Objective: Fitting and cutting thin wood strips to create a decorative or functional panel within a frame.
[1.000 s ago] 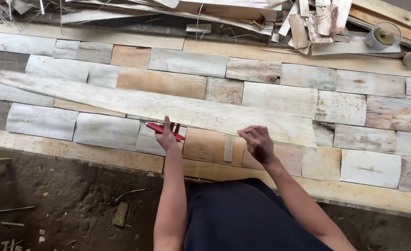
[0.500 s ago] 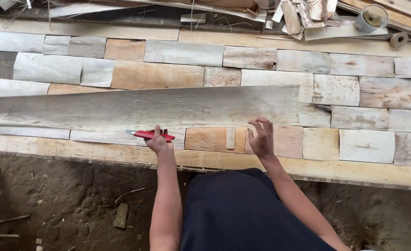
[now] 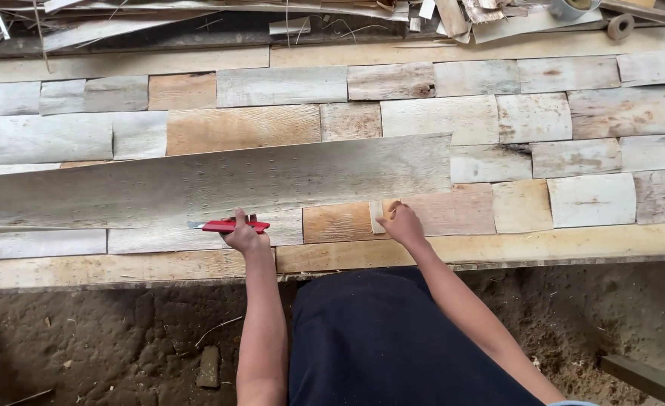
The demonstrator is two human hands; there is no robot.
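A long grey sheet of wood veneer lies across a workbench covered with patches of veneer. My left hand grips a red utility knife with its blade pointing left, at the sheet's lower edge. My right hand rests with its fingers on a small pale strip of veneer, which lies on an orange-brown patch just below the sheet's right end.
A heap of veneer scraps lines the far edge of the bench, with a tape roll and a small spool at the far right. A wooden rail forms the near edge. Below it lies dirt floor.
The long sheet has slid left and toward me and now lies nearly level. Both hands have moved with it, the right onto the small strip.
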